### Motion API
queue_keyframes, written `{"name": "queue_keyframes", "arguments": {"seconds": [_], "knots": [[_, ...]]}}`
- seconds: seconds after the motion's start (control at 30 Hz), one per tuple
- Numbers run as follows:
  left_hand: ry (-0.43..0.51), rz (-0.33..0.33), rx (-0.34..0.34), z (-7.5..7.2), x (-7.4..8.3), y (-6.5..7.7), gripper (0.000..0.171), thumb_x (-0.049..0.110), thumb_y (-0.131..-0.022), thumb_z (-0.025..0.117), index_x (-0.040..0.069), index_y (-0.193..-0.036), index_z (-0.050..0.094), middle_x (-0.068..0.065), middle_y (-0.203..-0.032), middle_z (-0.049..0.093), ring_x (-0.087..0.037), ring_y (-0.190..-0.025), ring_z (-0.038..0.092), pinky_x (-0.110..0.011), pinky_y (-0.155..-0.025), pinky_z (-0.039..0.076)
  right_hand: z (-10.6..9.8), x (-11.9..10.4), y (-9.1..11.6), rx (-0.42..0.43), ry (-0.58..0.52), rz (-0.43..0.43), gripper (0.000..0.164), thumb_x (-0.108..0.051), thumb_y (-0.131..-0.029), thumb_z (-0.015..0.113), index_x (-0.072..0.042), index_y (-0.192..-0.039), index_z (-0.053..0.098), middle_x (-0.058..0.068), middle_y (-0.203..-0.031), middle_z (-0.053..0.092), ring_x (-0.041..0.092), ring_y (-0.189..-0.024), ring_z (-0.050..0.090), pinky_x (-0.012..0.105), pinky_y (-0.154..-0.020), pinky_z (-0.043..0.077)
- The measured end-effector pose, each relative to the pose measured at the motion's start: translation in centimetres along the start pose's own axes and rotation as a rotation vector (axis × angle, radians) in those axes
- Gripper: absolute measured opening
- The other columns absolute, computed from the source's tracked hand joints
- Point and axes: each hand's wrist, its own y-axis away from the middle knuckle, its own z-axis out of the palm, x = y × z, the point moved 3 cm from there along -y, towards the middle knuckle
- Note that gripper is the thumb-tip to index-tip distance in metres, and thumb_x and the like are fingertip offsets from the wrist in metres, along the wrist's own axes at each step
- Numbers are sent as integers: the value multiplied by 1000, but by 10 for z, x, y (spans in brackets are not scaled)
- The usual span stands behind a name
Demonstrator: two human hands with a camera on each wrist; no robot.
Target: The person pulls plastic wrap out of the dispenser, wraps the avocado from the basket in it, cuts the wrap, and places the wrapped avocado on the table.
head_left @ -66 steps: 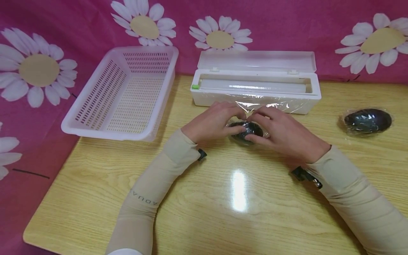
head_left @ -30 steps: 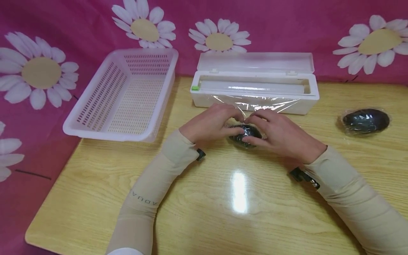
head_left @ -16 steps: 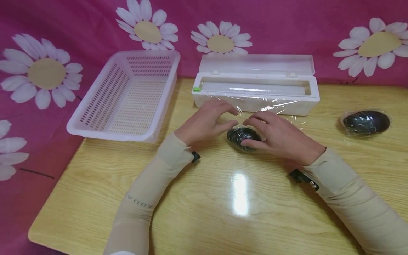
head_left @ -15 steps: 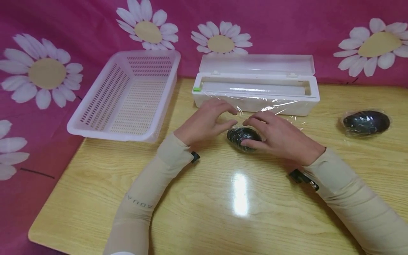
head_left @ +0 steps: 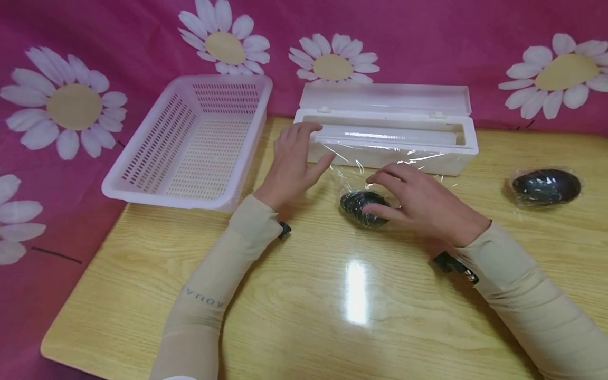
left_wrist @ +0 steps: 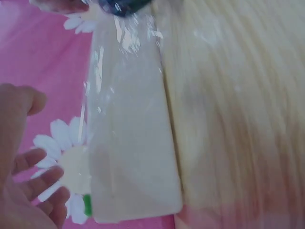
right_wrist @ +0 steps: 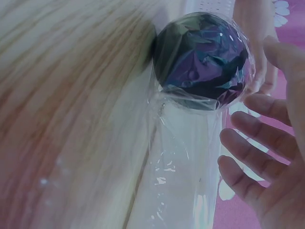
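Observation:
A dark, glossy oval thing (head_left: 362,208), wrapped in cling film, lies on the table in front of the cling film dispenser (head_left: 404,156). Film runs from it up to the dispenser's roll (head_left: 385,135). My right hand (head_left: 420,203) curves loosely over its right side, thumb overlapping it in the head view; the right wrist view shows the fingers (right_wrist: 255,138) apart and relaxed beside the wrapped thing (right_wrist: 202,62). Over the dispenser's left end is my left hand (head_left: 291,164), thumb and fingers spread, nothing between them. The green tab appears in the left wrist view.
A second wrapped dark oval thing (head_left: 546,187) lies at the right. At the back left stands a white perforated basket (head_left: 223,203). The dispenser's lid (head_left: 385,97) is raised against the flowered pink cloth (head_left: 418,42). The wooden table (head_left: 294,316) has its left edge in view.
Both hands were at the wrapped thing; my left hand has let go and moved back and left to the dispenser's end. My right hand stays over the wrapped thing.

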Motion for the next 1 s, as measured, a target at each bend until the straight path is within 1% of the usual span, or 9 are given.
{"name": "queue_keyframes", "arguments": {"seconds": [0.1,0.2,0.33,0.43,0.5,0.63,0.77,0.9,1.0], "knots": [[1,-71,45,1,-10,-4,61,40,-99,66,5,-143,45,-15,-141,54,-34,-136,43,-50,-118,30,1,1,0,1,-4,7,50,-42,-92,77,-5,-125,67,10,-119,69,27,-109,67,48,-97,57],[12,-130,60,3,-19,-6,65,42,-99,65,2,-146,43,-17,-142,52,-34,-138,40,-49,-120,27,2,2,-1,18,-6,-12,50,-40,-91,78,-4,-124,67,10,-118,69,27,-107,67,47,-96,57],[1,-198,24,6,-28,-8,73,49,-101,60,2,-151,36,-18,-148,46,-35,-142,36,-50,-121,27,3,3,0,48,-12,-43,50,-37,-90,80,-3,-123,67,11,-118,68,27,-106,67,47,-94,57],[-38,-249,-11,8,-34,-10,81,54,-101,57,3,-157,28,-20,-154,40,-37,-147,33,-51,-123,26,4,4,-1,64,-20,-63,49,-36,-89,80,-2,-123,66,12,-118,68,27,-106,67,46,-93,57],[-66,-275,-28,9,-38,-11,86,56,-100,58,4,-159,25,-21,-157,39,-38,-149,32,-52,-124,25,5,5,-1,64,-26,-67,49,-35,-89,80,-2,-123,66,12,-118,68,27,-107,66,46,-95,57],[-108,-311,-64,10,-45,-11,94,57,-98,63,3,-162,20,-22,-161,34,-38,-153,28,-52,-127,23,3,7,-4,36,-18,-46,50,-36,-91,79,-3,-125,65,12,-120,66,28,-111,63,47,-99,55],[-125,-328,-96,11,-48,-11,97,58,-97,63,0,-161,19,-24,-161,34,-38,-152,30,-51,-126,26,-2,9,-10,8,-6,-23,52,-38,-91,79,-4,-127,65,12,-122,65,29,-113,63,48,-101,54],[-129,-341,-109,11,-50,-12,94,60,-97,62,-1,-159,26,-24,-156,41,-38,-146,35,-50,-123,30,-8,11,-20,3,-7,-19,51,-38,-91,79,-3,-126,66,12,-122,69,30,-112,66,50,-100,55],[-163,-355,-153,13,-51,-14,93,65,-97,57,-1,-157,32,-24,-152,45,-36,-140,39,-49,-120,33,-13,12,-30,-2,-3,-20,50,-36,-90,80,-3,-124,67,13,-119,70,31,-109,68,50,-98,56]]}}
